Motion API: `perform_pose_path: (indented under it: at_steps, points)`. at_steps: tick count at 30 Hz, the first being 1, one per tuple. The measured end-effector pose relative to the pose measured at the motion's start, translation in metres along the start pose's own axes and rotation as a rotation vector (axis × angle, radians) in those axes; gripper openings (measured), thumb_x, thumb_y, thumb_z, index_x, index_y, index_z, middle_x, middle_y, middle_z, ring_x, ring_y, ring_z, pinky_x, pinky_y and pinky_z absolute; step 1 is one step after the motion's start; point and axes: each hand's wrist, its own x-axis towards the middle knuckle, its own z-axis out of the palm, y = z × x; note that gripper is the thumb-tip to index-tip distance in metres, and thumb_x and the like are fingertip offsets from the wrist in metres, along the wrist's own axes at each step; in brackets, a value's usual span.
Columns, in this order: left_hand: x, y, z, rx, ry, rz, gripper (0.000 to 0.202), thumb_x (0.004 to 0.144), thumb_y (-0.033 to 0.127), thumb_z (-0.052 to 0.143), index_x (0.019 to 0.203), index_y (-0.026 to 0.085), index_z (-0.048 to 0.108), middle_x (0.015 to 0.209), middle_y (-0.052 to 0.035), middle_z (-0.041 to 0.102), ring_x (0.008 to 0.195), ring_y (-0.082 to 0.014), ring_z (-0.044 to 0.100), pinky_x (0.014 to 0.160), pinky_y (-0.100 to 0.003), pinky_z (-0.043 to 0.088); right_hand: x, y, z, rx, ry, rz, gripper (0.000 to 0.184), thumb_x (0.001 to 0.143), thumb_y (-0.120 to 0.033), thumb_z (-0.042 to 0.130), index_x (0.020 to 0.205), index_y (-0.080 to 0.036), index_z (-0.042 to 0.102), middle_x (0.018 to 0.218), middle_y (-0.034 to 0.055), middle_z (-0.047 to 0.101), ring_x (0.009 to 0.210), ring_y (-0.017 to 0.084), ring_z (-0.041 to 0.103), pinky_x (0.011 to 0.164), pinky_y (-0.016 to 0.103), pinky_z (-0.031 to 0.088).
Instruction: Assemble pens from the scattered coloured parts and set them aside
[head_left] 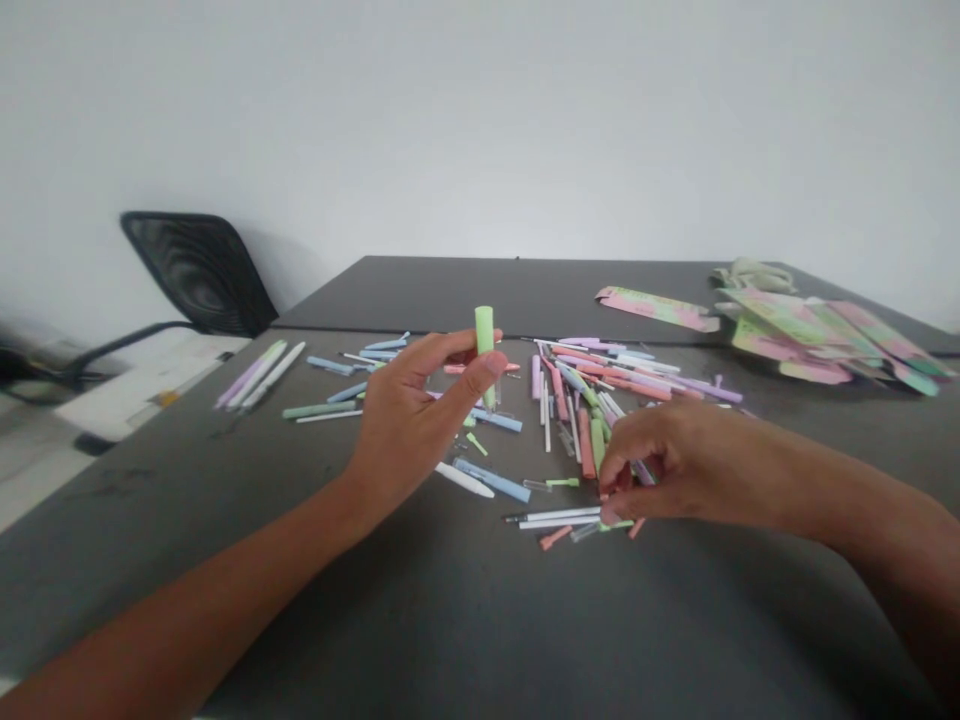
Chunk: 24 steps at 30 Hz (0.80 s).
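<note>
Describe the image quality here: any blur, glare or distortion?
In the head view, light is soft with no strong glare; the left edge smears into blur near the black mesh chair, and the wide lens tilts and stretches the dark table.

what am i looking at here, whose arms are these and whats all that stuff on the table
This picture comes from a camera worn on a person's head, looking forward and down, so the arms are that person's own. On the dark table lie scattered pastel pen parts, with flattened printed packaging further back. The left hand holds a pale green pen part upright. The right hand is at the pile; whether it holds anything is hard to tell.
</note>
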Motion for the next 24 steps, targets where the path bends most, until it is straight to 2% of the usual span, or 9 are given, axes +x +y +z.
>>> perform_pose_path:
  at_steps: [5, 9, 12, 15, 17, 20, 24]
  points:
    - [0.001, -0.006, 0.001, -0.072, -0.003, -0.042, 0.032, 0.099, 0.049, 0.075, 0.12, 0.026, 0.082, 0.105, -0.0005, 0.086, 0.094, -0.0192, 0.078, 0.089, -0.03, 0.058, 0.0, -0.001, 0.004, -0.056, -0.054, -0.047, 0.006, 0.089, -0.035, 0.084, 0.092, -0.033, 0.087, 0.082, -0.0039, 0.082, 0.069, 0.016, 0.075, 0.057, 0.024, 0.05]
    - [0.0, -0.006, 0.003, -0.193, -0.038, -0.095, 0.036, 0.098, 0.049, 0.076, 0.125, 0.025, 0.08, 0.104, -0.0018, 0.087, 0.095, -0.0198, 0.08, 0.087, -0.029, 0.059, 0.001, 0.0, 0.007, 0.109, -0.088, -0.002, 0.012, 0.097, -0.033, 0.074, 0.097, -0.03, 0.086, 0.09, -0.0011, 0.081, 0.068, 0.014, 0.076, 0.055, 0.021, 0.055]
    - [-0.002, -0.003, 0.004, -0.301, -0.075, -0.156, 0.04, 0.096, 0.049, 0.078, 0.127, 0.022, 0.078, 0.111, -0.0061, 0.087, 0.101, -0.0232, 0.081, 0.092, -0.033, 0.061, 0.003, 0.0, 0.009, 0.088, 0.018, -0.029, 0.022, 0.103, -0.037, 0.066, 0.097, -0.026, 0.084, 0.096, 0.002, 0.079, 0.069, 0.013, 0.074, 0.055, 0.021, 0.055]
    - [-0.002, 0.003, 0.006, -0.381, -0.125, -0.222, 0.039, 0.095, 0.046, 0.08, 0.122, 0.018, 0.079, 0.11, -0.0092, 0.087, 0.103, -0.0255, 0.081, 0.095, -0.037, 0.062, 0.007, 0.001, 0.01, -0.097, 0.138, -0.11, 0.023, 0.105, -0.035, 0.065, 0.096, -0.024, 0.084, 0.094, 0.003, 0.077, 0.078, 0.015, 0.073, 0.068, 0.025, 0.055]
    - [-0.001, 0.005, 0.006, -0.413, -0.153, -0.255, 0.032, 0.096, 0.043, 0.079, 0.115, 0.017, 0.081, 0.109, -0.0091, 0.087, 0.104, -0.0254, 0.081, 0.096, -0.037, 0.062, 0.009, 0.003, 0.01, -0.162, 0.155, -0.122, 0.019, 0.103, -0.031, 0.067, 0.098, -0.025, 0.084, 0.095, 0.0026, 0.078, 0.084, 0.016, 0.073, 0.074, 0.027, 0.054]
    - [-0.001, 0.002, 0.006, -0.452, -0.173, -0.28, 0.022, 0.095, 0.039, 0.078, 0.099, 0.019, 0.085, 0.112, -0.0076, 0.087, 0.107, -0.0254, 0.08, 0.094, -0.035, 0.062, 0.01, 0.004, 0.012, -0.18, 0.161, -0.093, 0.015, 0.1, -0.03, 0.07, 0.1, -0.027, 0.084, 0.097, 0.0014, 0.079, 0.084, 0.016, 0.073, 0.073, 0.027, 0.052]
    - [0.0, -0.006, 0.007, -0.502, -0.187, -0.322, 0.016, 0.095, 0.031, 0.073, 0.096, 0.021, 0.086, 0.112, -0.0061, 0.087, 0.107, -0.0254, 0.078, 0.088, -0.033, 0.061, 0.009, 0.008, 0.009, -0.169, 0.193, -0.081, 0.014, 0.1, -0.033, 0.071, 0.098, -0.028, 0.084, 0.096, 0.0005, 0.079, 0.082, 0.015, 0.073, 0.07, 0.026, 0.05]
